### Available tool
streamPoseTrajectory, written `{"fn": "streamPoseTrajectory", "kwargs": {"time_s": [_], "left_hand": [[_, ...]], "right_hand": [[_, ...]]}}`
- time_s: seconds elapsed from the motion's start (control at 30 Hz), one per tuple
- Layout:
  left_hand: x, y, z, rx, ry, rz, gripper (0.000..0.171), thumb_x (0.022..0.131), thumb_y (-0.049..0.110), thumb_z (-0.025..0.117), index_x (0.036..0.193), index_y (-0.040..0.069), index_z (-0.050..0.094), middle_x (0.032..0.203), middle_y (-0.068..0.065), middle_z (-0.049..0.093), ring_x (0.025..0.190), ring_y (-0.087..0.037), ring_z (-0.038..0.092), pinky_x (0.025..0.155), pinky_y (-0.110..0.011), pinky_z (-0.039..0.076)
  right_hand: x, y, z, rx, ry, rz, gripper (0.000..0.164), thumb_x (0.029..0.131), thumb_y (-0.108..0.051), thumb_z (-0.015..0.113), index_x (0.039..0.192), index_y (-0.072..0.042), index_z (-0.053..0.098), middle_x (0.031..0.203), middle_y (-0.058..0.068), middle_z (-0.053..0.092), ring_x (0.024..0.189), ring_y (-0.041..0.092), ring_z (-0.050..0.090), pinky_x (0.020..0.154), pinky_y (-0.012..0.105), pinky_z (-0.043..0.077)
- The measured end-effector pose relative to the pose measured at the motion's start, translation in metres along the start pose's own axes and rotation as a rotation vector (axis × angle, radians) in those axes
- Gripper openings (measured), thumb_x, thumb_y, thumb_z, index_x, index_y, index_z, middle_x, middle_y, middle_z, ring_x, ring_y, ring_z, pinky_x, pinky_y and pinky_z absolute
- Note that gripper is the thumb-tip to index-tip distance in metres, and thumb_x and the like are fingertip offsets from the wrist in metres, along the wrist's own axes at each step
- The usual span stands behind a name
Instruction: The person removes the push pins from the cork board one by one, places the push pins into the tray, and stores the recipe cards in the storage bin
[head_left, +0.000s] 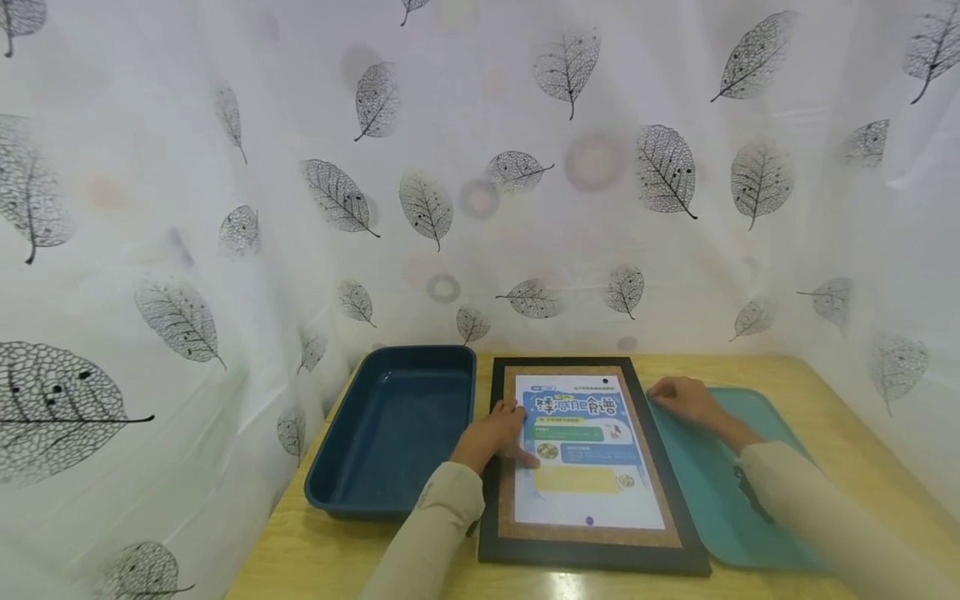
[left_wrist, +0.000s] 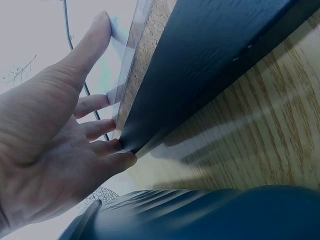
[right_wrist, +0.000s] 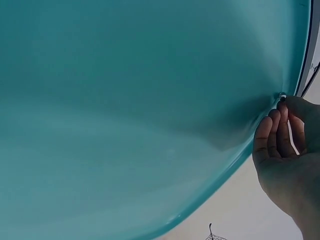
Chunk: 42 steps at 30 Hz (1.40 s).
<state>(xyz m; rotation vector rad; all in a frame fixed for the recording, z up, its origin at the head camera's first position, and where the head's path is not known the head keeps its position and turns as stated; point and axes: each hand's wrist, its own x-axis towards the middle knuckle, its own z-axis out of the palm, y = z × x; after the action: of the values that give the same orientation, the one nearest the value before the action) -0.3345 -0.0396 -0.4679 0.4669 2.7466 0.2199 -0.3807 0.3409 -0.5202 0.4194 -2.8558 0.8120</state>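
A printed sheet (head_left: 592,504) lies on a cork board (head_left: 667,535) with a black frame (head_left: 592,557). Dark round pins show at the sheet's top (head_left: 605,382) and bottom (head_left: 589,521). My left hand (head_left: 495,433) rests across the left edge of board and sheet, fingers spread, as the left wrist view also shows. Over the far left corner of a turquoise tray (head_left: 738,467), my right hand (head_left: 690,402) pinches a small shiny pin-like piece (right_wrist: 282,96) between thumb and forefinger. Its exact shape is too small to tell.
Left of the board stands a deep dark blue basin (head_left: 390,450), its rim near my left forearm. Everything stands on a wood-grain table (head_left: 300,554). A whitish leaf-print curtain (head_left: 480,258) encloses the back and sides.
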Motion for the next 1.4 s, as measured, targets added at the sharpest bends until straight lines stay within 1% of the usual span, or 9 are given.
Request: {"fn": "streamPoseTrajectory", "kwargs": {"time_s": [0.13,0.43,0.67,0.8,0.9,1.03,1.2,1.4], "left_hand": [[0.001,-0.001,0.000,0.001,-0.003,0.001,0.104,0.080,0.057,0.086,0.160,0.011,0.037,0.171,-0.011,0.025,0.158,-0.030,0.022,0.124,-0.050,0.028],[0.003,-0.001,0.001,0.011,0.002,-0.006,0.104,0.079,0.058,0.086,0.160,0.012,0.038,0.170,-0.010,0.026,0.157,-0.029,0.023,0.124,-0.050,0.029],[0.003,-0.001,0.001,0.014,0.002,0.009,0.104,0.079,0.057,0.086,0.159,0.011,0.038,0.170,-0.011,0.026,0.157,-0.030,0.023,0.124,-0.051,0.029],[0.004,-0.002,0.003,0.019,0.004,0.004,0.104,0.079,0.058,0.086,0.160,0.012,0.038,0.171,-0.010,0.026,0.158,-0.030,0.022,0.124,-0.050,0.029],[0.004,-0.002,0.003,0.018,0.005,0.001,0.104,0.079,0.059,0.086,0.160,0.012,0.038,0.171,-0.010,0.026,0.158,-0.030,0.022,0.124,-0.050,0.029],[0.005,-0.003,0.003,0.026,0.006,0.008,0.104,0.080,0.059,0.085,0.159,0.012,0.038,0.170,-0.010,0.026,0.157,-0.030,0.023,0.124,-0.049,0.030],[0.005,-0.003,0.002,0.030,0.006,0.014,0.103,0.080,0.058,0.085,0.159,0.011,0.038,0.170,-0.011,0.028,0.157,-0.030,0.024,0.124,-0.049,0.030],[0.004,-0.003,0.002,0.017,0.009,0.007,0.103,0.079,0.057,0.086,0.159,0.011,0.039,0.170,-0.011,0.028,0.157,-0.030,0.024,0.123,-0.050,0.031]], "right_hand": [[0.001,-0.005,-0.001,0.007,-0.007,0.015,0.012,0.093,-0.005,0.071,0.101,0.005,0.072,0.101,0.024,0.074,0.097,0.045,0.070,0.088,0.059,0.057],[0.008,-0.018,-0.001,0.001,0.008,-0.007,0.015,0.094,-0.005,0.069,0.103,0.006,0.072,0.104,0.026,0.073,0.101,0.046,0.069,0.090,0.059,0.056],[0.014,-0.023,0.005,0.005,0.023,-0.032,0.013,0.094,-0.004,0.070,0.102,0.005,0.072,0.102,0.024,0.074,0.097,0.044,0.070,0.088,0.057,0.058],[0.018,-0.027,0.010,0.027,0.013,-0.011,0.015,0.094,-0.005,0.071,0.104,0.005,0.072,0.103,0.024,0.073,0.098,0.043,0.070,0.088,0.056,0.058],[0.022,-0.030,0.013,0.044,-0.010,0.024,0.018,0.096,-0.009,0.070,0.108,0.005,0.072,0.106,0.024,0.073,0.100,0.042,0.069,0.090,0.056,0.057],[0.027,-0.036,0.016,0.059,-0.028,0.048,0.022,0.096,-0.012,0.071,0.109,0.004,0.072,0.106,0.023,0.073,0.099,0.039,0.069,0.089,0.054,0.058],[0.032,-0.044,0.021,0.058,-0.040,0.060,0.022,0.096,-0.012,0.070,0.111,0.004,0.072,0.107,0.022,0.073,0.099,0.038,0.069,0.089,0.053,0.058],[0.038,-0.048,0.027,0.049,-0.033,0.037,0.023,0.095,-0.011,0.071,0.111,0.005,0.072,0.107,0.023,0.073,0.100,0.039,0.069,0.091,0.056,0.056]]}}
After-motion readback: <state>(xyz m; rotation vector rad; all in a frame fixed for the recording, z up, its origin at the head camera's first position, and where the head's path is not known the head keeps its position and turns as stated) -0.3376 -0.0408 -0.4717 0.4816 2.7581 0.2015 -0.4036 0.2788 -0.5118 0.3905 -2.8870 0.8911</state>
